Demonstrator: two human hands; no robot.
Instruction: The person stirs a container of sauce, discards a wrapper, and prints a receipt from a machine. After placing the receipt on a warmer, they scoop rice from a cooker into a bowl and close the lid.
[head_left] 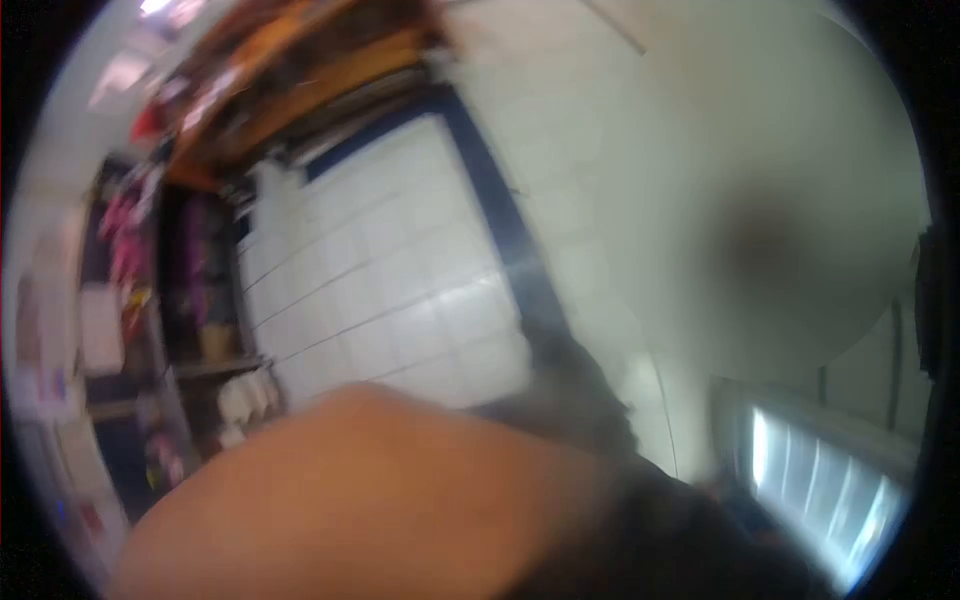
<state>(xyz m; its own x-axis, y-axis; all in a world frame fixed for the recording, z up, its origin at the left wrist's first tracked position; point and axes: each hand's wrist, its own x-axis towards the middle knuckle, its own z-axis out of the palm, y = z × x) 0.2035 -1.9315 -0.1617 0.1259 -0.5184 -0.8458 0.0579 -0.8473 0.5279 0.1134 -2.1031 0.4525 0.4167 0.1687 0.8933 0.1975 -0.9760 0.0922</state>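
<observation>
filling the bottom of the view is a big blurred bare arm (370, 500), so near the camera that its outline is smearing; whether it is the person's left or right arm i cannot tell. no hand is showing: neither the left nor the right one is coming into sight, so whether the fingers are apart, together or clamped on something i cannot tell. nothing is visibly being held or touched.

the whole view is tilting hard. behind the arm a white tiled wall (390, 270) is leaning across the middle, edged by a dark blue frame (500, 210). above it, at the upper left, orange-brown wooden shelving (300, 80) is running on a slant. down the left side, cluttered shelves (130, 300) are holding colourful things too blurred to name. a dark blurred mass (640, 530) is sitting just right of the arm, touching it in the picture. at the lower right a bright window with slats (820, 490) is glowing, and a pale wall (760, 150) is spreading over the upper right.
</observation>
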